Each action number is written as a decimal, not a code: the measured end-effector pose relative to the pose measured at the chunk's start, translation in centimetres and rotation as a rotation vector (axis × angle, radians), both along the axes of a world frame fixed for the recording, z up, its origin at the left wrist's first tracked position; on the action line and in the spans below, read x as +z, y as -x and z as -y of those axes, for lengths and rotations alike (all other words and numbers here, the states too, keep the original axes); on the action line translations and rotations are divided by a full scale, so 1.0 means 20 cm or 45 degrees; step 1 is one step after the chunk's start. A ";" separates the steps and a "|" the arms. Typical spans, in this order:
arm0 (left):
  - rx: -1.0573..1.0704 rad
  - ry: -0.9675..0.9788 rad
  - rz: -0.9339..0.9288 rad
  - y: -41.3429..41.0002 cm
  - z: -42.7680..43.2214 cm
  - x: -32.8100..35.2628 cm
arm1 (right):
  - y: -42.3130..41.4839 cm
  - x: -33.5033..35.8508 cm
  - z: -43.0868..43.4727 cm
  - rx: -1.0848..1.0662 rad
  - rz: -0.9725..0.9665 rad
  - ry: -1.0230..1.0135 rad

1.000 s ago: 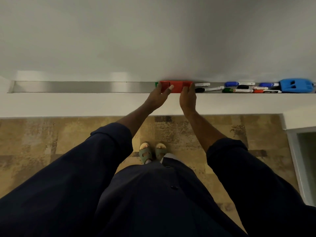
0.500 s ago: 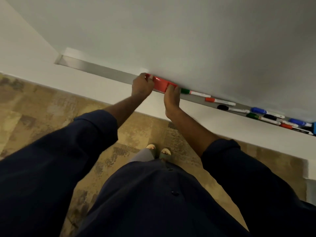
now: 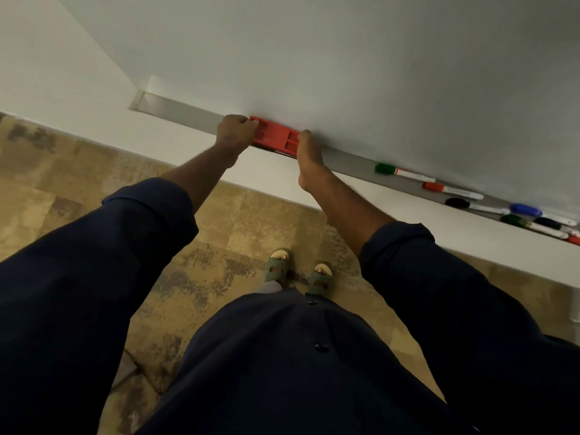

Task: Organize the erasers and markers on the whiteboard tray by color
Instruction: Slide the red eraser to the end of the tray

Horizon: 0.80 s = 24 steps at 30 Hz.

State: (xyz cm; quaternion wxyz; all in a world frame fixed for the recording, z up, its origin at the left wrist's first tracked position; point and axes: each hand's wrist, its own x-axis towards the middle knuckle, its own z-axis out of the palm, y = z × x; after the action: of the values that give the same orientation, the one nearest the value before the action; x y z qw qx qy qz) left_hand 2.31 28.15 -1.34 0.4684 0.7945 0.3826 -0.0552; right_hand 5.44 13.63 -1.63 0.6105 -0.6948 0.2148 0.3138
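Red eraser (image 3: 276, 136): lies on the metal whiteboard tray (image 3: 175, 105), toward its left part, long side along the board. You hold it by both ends. Your left hand (image 3: 235, 130) is curled in a loose fist against its left end, fingers wrapped over the top edge. Your right hand (image 3: 309, 152) is flat and edge-on at its right end, fingers straight and pressed together, tips at the back corner by the board. The eraser sits between your two hands, touching both.

Tray, left of your left hand: bare metal up to the end cap.

Tray, right of your right hand: a bare stretch, then markers lying lengthwise, well apart from the eraser.
- green-capped marker (image 3: 403, 172), nearest to your right hand
- red-capped marker (image 3: 452, 190), next along
- black-capped marker (image 3: 477, 206), at the front edge
- blue-capped marker (image 3: 543, 213), at the back
- second green-capped marker (image 3: 533, 226), at the front, beside a dark-capped one; more crowd the frame's edge and cannot be sorted out.

Whiteboard (image 3: 345, 58): blank above the tray.

Below: patterned tan floor (image 3: 94, 171), your dark sleeves pushed up to the forearm, your feet in green sandals (image 3: 298, 273).
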 end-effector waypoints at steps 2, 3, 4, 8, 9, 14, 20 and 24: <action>-0.032 0.006 -0.019 -0.02 -0.07 -0.02 | 0.01 0.00 -0.06 -0.008 -0.015 0.005; -0.052 0.008 -0.029 -0.02 -0.10 -0.03 | 0.01 -0.01 -0.08 -0.016 -0.012 0.012; -0.074 0.006 -0.039 -0.01 -0.13 -0.05 | 0.01 -0.01 -0.10 -0.024 -0.013 0.017; -0.148 -0.069 -0.054 -0.02 -0.19 -0.09 | 0.01 -0.01 -0.17 -0.094 -0.044 0.029; -0.156 -0.087 -0.057 -0.03 -0.19 -0.10 | 0.01 0.00 -0.19 -0.103 -0.046 0.031; -0.244 -0.224 -0.070 -0.04 -0.18 -0.09 | 0.00 0.00 -0.21 -0.086 -0.041 0.061; -0.308 -0.293 -0.110 -0.03 -0.09 -0.08 | 0.01 0.00 -0.19 -0.037 0.026 0.120; -0.288 -0.257 -0.088 -0.01 -0.04 -0.10 | 0.04 0.01 -0.15 0.063 0.182 0.226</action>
State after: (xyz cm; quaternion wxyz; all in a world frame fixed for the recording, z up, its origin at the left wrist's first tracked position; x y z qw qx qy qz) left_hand 2.53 28.94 -3.27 0.3636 0.8731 0.3103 -0.0960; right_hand 4.57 16.56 -1.38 0.5524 -0.7718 0.1804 0.2581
